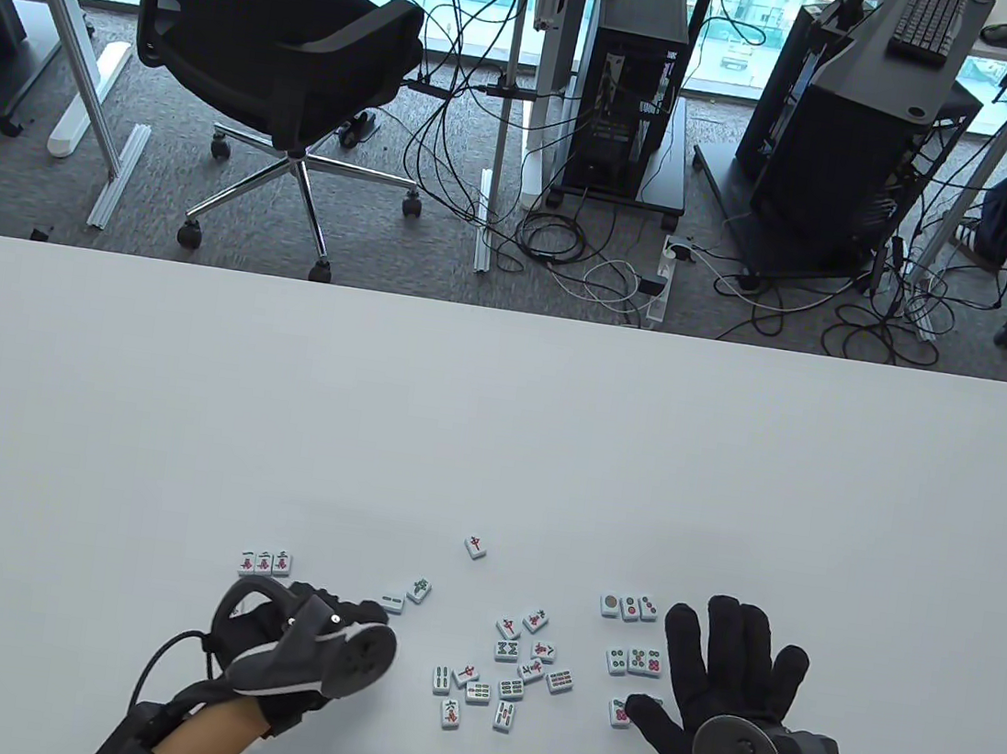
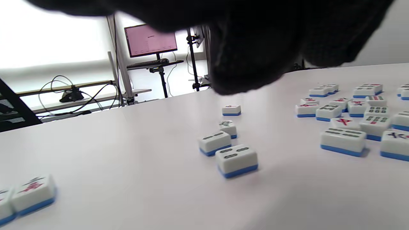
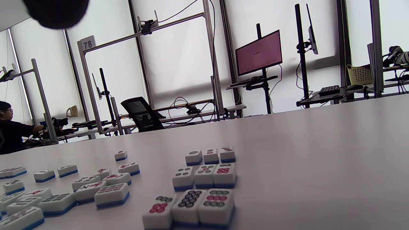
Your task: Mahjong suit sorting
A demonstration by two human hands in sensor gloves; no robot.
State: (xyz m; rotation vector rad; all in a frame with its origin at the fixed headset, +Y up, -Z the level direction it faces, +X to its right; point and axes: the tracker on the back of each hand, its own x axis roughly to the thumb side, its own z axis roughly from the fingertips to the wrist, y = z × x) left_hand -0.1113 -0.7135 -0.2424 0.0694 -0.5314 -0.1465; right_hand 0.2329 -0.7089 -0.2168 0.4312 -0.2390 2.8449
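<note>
Right hand (image 1: 735,695) fingers (image 1: 724,638) spread flat, holding nothing, resting beside the dots block (image 3: 204,179), three neat rows just left of them. Left hand (image 1: 298,637) curled; grasp can't tell. Two bamboo tiles (image 2: 228,150) sit just ahead of its fingers. Unsorted pile (image 1: 506,674) lies between the hands on the bench (image 1: 496,432). Advice: pinch one tile by its edges, lift clear, don't drag through neighbours.
</note>
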